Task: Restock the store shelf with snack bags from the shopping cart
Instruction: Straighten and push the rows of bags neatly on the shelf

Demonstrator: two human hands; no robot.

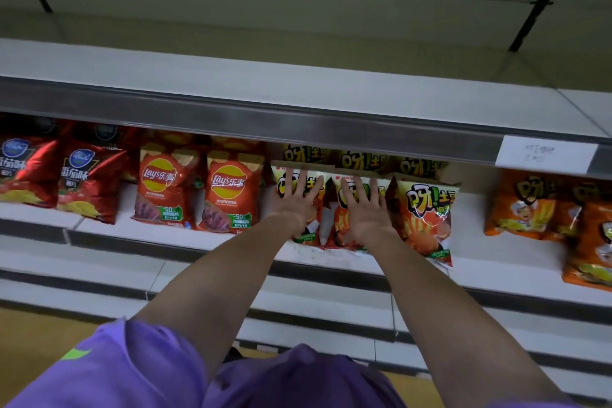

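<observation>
Purple sleeves (139,371) fill the near edge, and both bare arms reach up to the shelf (185,235). Left hand (295,200) lies flat, fingers spread, on one snack bag (306,235); right hand (364,205) presses flat and spread on the next bag (341,232) to its right. Neither hand grips anything. A third bag (427,219) of the same kind leans just right of them. These bags look light, puffed and slick, likely to crumple or slide, so flat palms or a pinch at the top seam should suit them. Left stand orange Lay's bags (231,195) and red bags (89,182); far right, orange packs (520,205). An upper shelf rail (298,126) hides the back row's tops. No cart is in view, and the price label (546,154) is too blurred to read.
</observation>
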